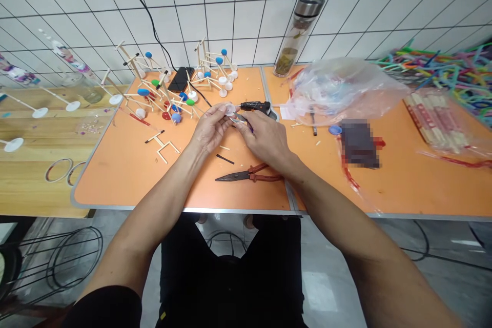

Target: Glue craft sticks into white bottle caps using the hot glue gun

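Note:
My left hand (pixel 211 128) is closed in a pinch on a small white bottle cap (pixel 229 109). Right against it, my right hand (pixel 266 136) is closed around a small metal-bladed tool (pixel 240 117) with a dark purplish handle, its tip at the cap. Most of that tool is hidden by my fingers. Behind both hands lies a black glue gun (pixel 255 106), partly covered. Below them are red-handled long-nose pliers (pixel 248 175) and a short black strip (pixel 225 159). A small stick frame (pixel 163 146) lies to the left.
Stick models with coloured caps (pixel 169 97) and a phone (pixel 181 80) stand at the back left. A glass bottle (pixel 295 36) stands by the tiled wall. To the right are a plastic bag (pixel 346 89), bundled sticks (pixel 438 120) and colourful pipe cleaners (pixel 453 77).

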A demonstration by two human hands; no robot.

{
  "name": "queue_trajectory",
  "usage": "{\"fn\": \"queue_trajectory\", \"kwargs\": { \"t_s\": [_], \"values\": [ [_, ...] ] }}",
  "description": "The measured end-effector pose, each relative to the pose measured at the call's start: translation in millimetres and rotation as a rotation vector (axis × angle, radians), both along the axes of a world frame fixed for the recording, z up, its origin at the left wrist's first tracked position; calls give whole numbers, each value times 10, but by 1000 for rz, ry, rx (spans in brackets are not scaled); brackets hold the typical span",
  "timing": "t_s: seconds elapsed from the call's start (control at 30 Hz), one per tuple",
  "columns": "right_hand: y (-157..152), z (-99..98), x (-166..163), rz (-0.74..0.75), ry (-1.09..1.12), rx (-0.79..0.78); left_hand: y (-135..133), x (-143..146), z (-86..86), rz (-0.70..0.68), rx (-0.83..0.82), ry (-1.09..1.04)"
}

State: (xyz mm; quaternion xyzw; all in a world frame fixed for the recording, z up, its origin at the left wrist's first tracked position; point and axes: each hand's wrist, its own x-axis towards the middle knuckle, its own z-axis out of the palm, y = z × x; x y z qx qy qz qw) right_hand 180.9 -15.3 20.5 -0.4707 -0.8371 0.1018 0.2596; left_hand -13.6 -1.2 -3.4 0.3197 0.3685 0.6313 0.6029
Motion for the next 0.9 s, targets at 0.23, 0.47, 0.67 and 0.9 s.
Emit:
{"fn": "queue_trajectory", "kwargs": {
  "t_s": [0.23,0.47,0.67,0.9],
  "values": [
    [-36,15,-5,-81,-115,50,-35,68,29,-24,21,25],
    [-39,36,-9,-122,-142,40,-73,132,34,-36,94,79],
    [-12,11,4,-96,-65,18,-66,126,-6,-32,136,116],
    [2,32,5,-83,-59,-13,-46,101,-40,-21,165,114]
  ]
}}
